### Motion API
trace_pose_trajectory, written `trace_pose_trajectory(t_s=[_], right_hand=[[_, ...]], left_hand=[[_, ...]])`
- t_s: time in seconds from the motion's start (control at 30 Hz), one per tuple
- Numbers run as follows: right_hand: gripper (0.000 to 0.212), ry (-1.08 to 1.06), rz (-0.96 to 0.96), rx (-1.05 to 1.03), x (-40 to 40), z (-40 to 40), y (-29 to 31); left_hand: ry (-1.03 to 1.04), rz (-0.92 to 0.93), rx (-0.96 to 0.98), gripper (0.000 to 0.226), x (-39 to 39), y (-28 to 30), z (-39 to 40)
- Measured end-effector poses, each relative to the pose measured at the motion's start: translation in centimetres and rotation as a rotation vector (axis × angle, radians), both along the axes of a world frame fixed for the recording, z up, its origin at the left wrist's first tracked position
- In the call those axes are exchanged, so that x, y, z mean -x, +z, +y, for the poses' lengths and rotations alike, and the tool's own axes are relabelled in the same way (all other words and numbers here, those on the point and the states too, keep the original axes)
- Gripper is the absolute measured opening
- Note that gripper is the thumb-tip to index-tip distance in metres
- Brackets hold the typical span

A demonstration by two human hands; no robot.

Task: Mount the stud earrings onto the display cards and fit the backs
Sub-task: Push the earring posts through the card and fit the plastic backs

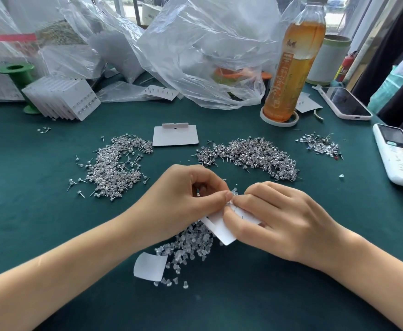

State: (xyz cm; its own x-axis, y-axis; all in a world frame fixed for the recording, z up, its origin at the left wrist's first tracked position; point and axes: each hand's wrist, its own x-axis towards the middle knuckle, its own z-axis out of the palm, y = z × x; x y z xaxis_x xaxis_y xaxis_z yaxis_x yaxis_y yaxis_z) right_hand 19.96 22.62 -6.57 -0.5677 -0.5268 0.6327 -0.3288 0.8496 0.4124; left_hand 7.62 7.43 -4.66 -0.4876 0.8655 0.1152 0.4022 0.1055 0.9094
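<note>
- Nearest us on the green table (52, 223) lie a curled scrap of white paper (150, 265) and a loose heap of clear earring backs (191, 242), so plenty of backs are left to fit
- Just above that heap, our left hand (181, 199) and right hand (274, 218) meet over one white card (222, 229); the left fingers are curled and pinch its upper edge, the right fingers curl round its other side, thumb pressed on its face
- We judge that we are fitting a back onto this card, though the studs on it are too small to count
- Beyond the hands sit two big piles of studs (117, 163) and (250, 154), with a blank card (175, 136) between them: most of the work is still ahead
- Farther left, a stack of filled cards (62, 99) leans by a green spool (16, 72), showing what is done
- Farthest back are plastic bags (195, 44) and a bottle of tea (293, 65)
</note>
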Motion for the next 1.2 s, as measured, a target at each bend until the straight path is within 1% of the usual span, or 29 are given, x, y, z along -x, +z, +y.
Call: trace_pose_trajectory(t_s=[0.4,0.6,0.83,0.97,1.07,1.13,1.17,1.2], right_hand=[[0.028,0.002,0.015,-0.015,-0.1,0.1,-0.1],[0.030,0.008,0.033,-0.024,0.0,-0.1,-0.2],[0.026,0.016,0.012,0.035,0.0,0.1,0.2],[0.028,0.013,0.029,0.020,0.0,0.1,0.1],[0.025,0.015,0.029,0.017,0.0,0.1,-0.1],[0.020,0.029,-0.011,0.066,0.1,0.3,0.1],[0.018,0.035,-0.054,0.154,0.1,0.3,0.2],[0.017,0.035,-0.095,0.305,0.1,0.3,0.3]], left_hand=[[-0.057,0.119,0.035,0.004,0.2,0.6,0.0],[-0.120,0.073,0.083,0.005,0.8,1.2,0.2],[-0.024,0.044,-0.011,0.004,0.2,0.5,0.3],[-0.065,0.060,0.015,0.004,0.5,0.6,0.3],[-0.081,0.096,0.065,0.006,0.5,0.7,0.2],[-0.067,0.104,0.035,0.007,0.4,1.0,0.2],[-0.033,0.075,-0.012,0.012,0.4,1.2,0.2],[0.027,0.022,-0.066,0.020,0.7,1.5,0.3]])
